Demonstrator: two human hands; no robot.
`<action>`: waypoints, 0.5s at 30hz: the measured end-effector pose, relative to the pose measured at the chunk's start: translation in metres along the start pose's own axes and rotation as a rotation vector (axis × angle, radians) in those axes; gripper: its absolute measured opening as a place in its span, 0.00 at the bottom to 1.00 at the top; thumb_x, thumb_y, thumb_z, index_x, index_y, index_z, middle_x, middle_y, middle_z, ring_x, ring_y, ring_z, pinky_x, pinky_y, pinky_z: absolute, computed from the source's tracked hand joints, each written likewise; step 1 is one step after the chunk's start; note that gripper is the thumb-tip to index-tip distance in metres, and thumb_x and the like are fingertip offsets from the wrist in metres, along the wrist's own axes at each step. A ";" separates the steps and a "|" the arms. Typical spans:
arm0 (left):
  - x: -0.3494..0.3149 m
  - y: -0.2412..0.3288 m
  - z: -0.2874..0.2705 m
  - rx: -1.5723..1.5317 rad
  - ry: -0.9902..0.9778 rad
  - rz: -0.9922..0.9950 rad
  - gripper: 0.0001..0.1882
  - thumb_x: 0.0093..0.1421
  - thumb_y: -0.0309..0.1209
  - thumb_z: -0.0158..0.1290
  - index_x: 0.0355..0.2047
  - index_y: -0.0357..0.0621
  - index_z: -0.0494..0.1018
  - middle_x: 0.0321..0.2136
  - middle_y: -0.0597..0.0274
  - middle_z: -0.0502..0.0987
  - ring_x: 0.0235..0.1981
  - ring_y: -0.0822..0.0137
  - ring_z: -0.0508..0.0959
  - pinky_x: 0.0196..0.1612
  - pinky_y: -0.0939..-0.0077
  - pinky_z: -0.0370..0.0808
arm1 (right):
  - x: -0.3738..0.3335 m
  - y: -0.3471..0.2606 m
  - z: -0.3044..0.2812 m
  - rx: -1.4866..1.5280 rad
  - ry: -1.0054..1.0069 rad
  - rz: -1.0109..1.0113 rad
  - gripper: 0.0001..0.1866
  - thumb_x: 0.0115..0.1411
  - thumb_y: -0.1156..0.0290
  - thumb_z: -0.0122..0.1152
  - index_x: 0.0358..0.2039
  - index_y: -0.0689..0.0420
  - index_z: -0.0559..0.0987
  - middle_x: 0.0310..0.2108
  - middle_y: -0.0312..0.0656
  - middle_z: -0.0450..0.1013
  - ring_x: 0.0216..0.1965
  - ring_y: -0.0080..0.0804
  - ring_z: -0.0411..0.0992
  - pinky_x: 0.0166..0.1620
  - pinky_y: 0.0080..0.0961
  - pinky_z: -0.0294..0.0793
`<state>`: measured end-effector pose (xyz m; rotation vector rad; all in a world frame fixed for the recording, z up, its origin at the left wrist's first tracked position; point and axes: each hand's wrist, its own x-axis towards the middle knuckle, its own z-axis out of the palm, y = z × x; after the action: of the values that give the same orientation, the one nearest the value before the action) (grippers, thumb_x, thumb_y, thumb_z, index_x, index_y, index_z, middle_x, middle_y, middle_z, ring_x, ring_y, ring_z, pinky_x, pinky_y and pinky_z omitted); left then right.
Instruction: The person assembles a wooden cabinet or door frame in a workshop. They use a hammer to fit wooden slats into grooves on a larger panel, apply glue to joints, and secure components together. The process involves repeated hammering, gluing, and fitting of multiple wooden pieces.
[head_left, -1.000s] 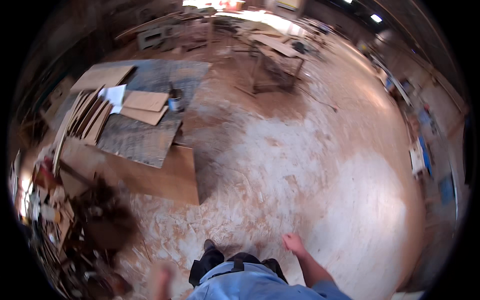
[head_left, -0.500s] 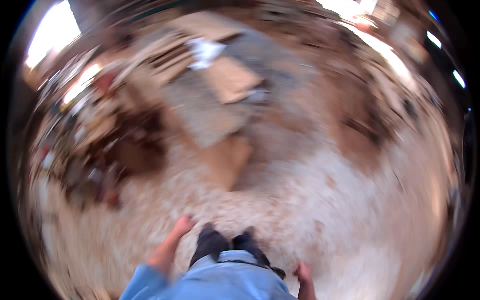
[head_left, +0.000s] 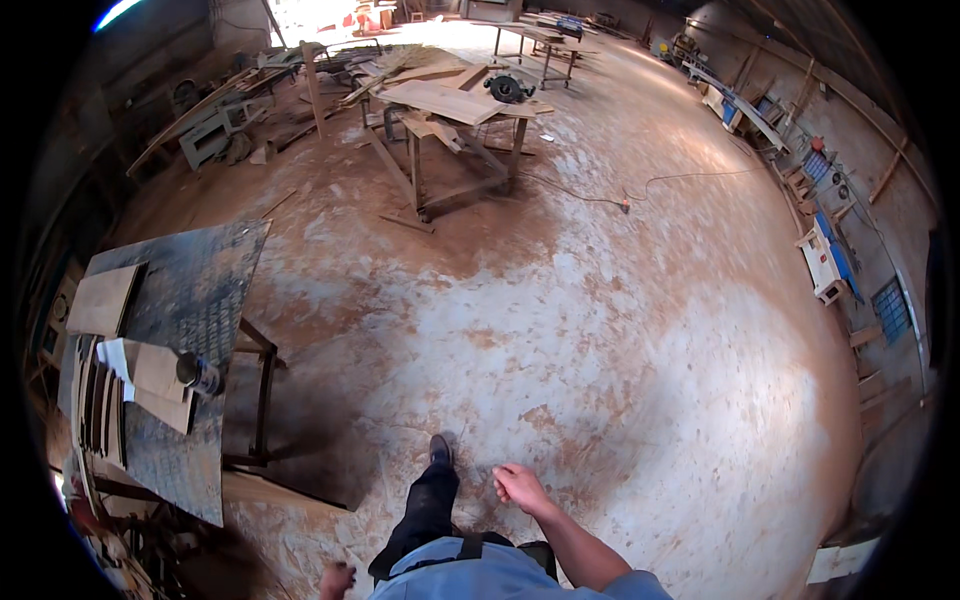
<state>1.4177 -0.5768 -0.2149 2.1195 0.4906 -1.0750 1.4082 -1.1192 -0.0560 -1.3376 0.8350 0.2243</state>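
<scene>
My right hand (head_left: 520, 487) is out in front of my body above the dusty floor, fingers curled into a loose fist with nothing in it. Low at the bottom edge, my left hand (head_left: 337, 580) hangs beside my hip, partly cut off; its fingers look curled, and no held thing shows. Nearest to it stands a table with a worn dark top (head_left: 200, 270). On that top lie a light board (head_left: 103, 300), several thin wood strips (head_left: 100, 410), a white paper sheet (head_left: 115, 355), a brown panel (head_left: 163, 385) and a dark can (head_left: 200, 373). Neither hand touches these.
Ahead, a wooden workbench (head_left: 415, 170) carries boards (head_left: 445, 100) and a black round object (head_left: 508, 88). A cord (head_left: 690, 177) with a red end (head_left: 626, 206) crosses the floor. A blue-and-white machine (head_left: 825, 262) stands along the right wall.
My view has swung right, so the table now sits at the left edge. The right hand has come forward, and the left has dropped back toward the bottom edge.
</scene>
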 end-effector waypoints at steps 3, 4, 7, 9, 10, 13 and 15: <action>-0.007 0.176 -0.021 -0.019 0.032 0.104 0.25 0.53 0.28 0.53 0.50 0.29 0.67 0.29 0.53 0.77 0.22 0.67 0.77 0.22 0.73 0.75 | 0.031 -0.054 -0.022 0.031 0.086 -0.031 0.12 0.63 0.64 0.54 0.34 0.62 0.76 0.23 0.35 0.72 0.21 0.21 0.69 0.24 0.20 0.71; 0.012 0.202 -0.022 -0.066 0.032 0.106 0.26 0.53 0.28 0.52 0.52 0.30 0.65 0.32 0.52 0.76 0.23 0.67 0.77 0.22 0.73 0.75 | 0.044 -0.069 -0.032 0.037 0.116 -0.052 0.12 0.63 0.64 0.54 0.34 0.62 0.76 0.23 0.35 0.72 0.21 0.21 0.69 0.24 0.20 0.71; 0.022 0.327 -0.010 -0.107 0.097 0.117 0.25 0.55 0.27 0.52 0.52 0.30 0.65 0.31 0.53 0.76 0.23 0.67 0.77 0.22 0.74 0.75 | 0.095 -0.102 -0.083 0.073 0.183 -0.036 0.12 0.63 0.64 0.55 0.34 0.61 0.76 0.22 0.35 0.71 0.20 0.21 0.68 0.23 0.21 0.71; 0.044 0.379 -0.004 -0.065 0.062 0.076 0.24 0.55 0.27 0.53 0.52 0.29 0.66 0.31 0.54 0.76 0.23 0.68 0.77 0.22 0.74 0.74 | 0.125 -0.122 -0.117 0.062 0.247 0.016 0.11 0.63 0.64 0.54 0.34 0.60 0.76 0.22 0.36 0.71 0.19 0.22 0.69 0.22 0.22 0.72; 0.056 0.394 0.002 -0.084 0.034 0.084 0.24 0.55 0.27 0.53 0.52 0.29 0.66 0.31 0.53 0.76 0.23 0.68 0.77 0.23 0.74 0.74 | 0.138 -0.132 -0.136 0.107 0.272 0.044 0.11 0.63 0.64 0.53 0.34 0.59 0.75 0.22 0.37 0.72 0.20 0.23 0.70 0.22 0.23 0.72; 0.112 0.421 0.005 -0.121 -0.025 0.123 0.26 0.55 0.27 0.54 0.54 0.29 0.65 0.33 0.52 0.77 0.24 0.67 0.77 0.24 0.74 0.75 | 0.192 -0.165 -0.176 0.310 0.298 0.094 0.09 0.64 0.65 0.52 0.31 0.57 0.74 0.22 0.38 0.72 0.20 0.26 0.71 0.22 0.25 0.73; 0.123 0.468 0.002 -0.026 -0.025 0.117 0.27 0.55 0.27 0.54 0.54 0.29 0.64 0.34 0.51 0.77 0.25 0.67 0.78 0.24 0.74 0.75 | 0.235 -0.185 -0.203 0.502 0.327 0.113 0.09 0.64 0.65 0.51 0.30 0.55 0.72 0.22 0.39 0.73 0.21 0.28 0.72 0.23 0.27 0.74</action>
<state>1.7695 -0.8953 -0.1211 2.0828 0.3617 -1.0224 1.5996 -1.4252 -0.0660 -0.8634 1.1551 -0.1185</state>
